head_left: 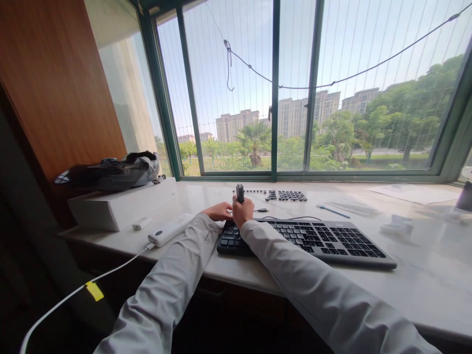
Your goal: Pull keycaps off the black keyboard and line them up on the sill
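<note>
A black keyboard point(317, 237) lies at the front of the marble counter, with several keycaps off its right part. My right hand point(243, 211) is closed around an upright black-handled tool point(240, 192) above the keyboard's left end. The tool's lower end is hidden by the hand, so its kind does not show. My left hand point(219, 211) is beside it at the keyboard's upper left corner, fingers stretched toward the right hand; their tips are partly hidden. Behind the keyboard, loose black keycaps point(292, 195) lie in rows.
A cable plug point(262, 210) and a blue pen-like stick point(334, 212) lie behind the keyboard. Crumpled clear plastic point(397, 225) is at right. At left are a white power bank point(170, 230) with a cable, a small white item point(142, 223), and a white box point(121, 206) bearing a dark bag point(110, 172).
</note>
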Action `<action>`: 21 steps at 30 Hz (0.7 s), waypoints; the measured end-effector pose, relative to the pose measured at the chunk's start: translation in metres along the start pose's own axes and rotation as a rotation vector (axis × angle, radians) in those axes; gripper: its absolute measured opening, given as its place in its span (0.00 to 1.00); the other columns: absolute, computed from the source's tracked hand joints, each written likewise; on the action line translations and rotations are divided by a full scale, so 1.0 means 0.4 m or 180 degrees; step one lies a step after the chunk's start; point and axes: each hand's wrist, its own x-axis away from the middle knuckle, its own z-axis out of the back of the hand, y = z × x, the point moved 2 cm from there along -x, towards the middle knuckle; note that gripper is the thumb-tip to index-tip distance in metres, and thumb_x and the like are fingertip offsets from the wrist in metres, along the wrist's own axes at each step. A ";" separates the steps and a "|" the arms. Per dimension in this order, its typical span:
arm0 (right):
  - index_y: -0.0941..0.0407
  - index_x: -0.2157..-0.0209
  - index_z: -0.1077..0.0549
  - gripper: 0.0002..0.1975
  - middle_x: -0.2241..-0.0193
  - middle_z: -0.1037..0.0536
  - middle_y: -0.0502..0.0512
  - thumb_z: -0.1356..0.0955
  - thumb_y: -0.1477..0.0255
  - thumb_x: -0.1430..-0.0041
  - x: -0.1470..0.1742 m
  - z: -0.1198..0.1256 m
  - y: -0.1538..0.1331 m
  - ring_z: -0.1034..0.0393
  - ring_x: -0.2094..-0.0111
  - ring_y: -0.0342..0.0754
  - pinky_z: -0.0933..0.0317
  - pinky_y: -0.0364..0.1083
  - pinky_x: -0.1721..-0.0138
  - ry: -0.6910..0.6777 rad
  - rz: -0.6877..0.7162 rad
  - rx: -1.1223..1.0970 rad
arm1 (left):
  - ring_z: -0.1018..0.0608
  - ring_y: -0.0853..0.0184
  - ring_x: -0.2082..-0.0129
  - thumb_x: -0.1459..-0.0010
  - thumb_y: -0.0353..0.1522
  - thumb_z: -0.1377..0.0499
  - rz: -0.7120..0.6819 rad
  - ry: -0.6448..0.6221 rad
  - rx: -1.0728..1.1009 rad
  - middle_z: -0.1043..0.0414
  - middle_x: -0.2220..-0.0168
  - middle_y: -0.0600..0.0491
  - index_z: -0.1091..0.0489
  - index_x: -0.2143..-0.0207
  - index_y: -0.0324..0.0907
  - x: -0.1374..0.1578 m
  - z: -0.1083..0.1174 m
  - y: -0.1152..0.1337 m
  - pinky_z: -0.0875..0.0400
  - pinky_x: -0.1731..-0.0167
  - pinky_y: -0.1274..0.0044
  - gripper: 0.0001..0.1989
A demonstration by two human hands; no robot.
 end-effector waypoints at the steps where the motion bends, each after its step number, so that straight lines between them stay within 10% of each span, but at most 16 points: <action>1: 0.54 0.86 0.37 0.18 0.85 0.34 0.53 0.40 0.64 0.45 0.002 0.001 -0.002 0.43 0.79 0.47 0.52 0.45 0.74 -0.0004 0.0066 0.0052 | 0.42 0.77 0.85 0.57 0.36 0.37 -0.0055 -0.0014 -0.0015 0.42 0.85 0.60 0.28 0.73 0.36 -0.001 0.000 -0.001 0.49 0.85 0.82 0.12; 14: 0.54 0.64 0.23 0.13 0.67 0.21 0.60 0.37 0.66 0.45 0.009 0.076 -0.089 0.27 0.63 0.54 0.40 0.48 0.62 -0.1174 0.1125 0.2521 | 0.38 0.73 0.84 0.58 0.28 0.44 -0.0171 0.1073 -0.0259 0.42 0.87 0.59 0.37 0.82 0.39 0.000 0.022 -0.023 0.45 0.83 0.80 0.04; 21: 0.56 0.58 0.25 0.16 0.59 0.23 0.64 0.36 0.65 0.45 -0.058 0.117 -0.018 0.28 0.57 0.57 0.38 0.51 0.60 -0.1398 0.0546 0.3008 | 0.26 0.67 0.69 0.50 0.40 0.40 -0.0493 0.1451 -0.0247 0.25 0.67 0.51 0.27 0.64 0.38 0.007 0.024 0.009 0.32 0.72 0.78 0.15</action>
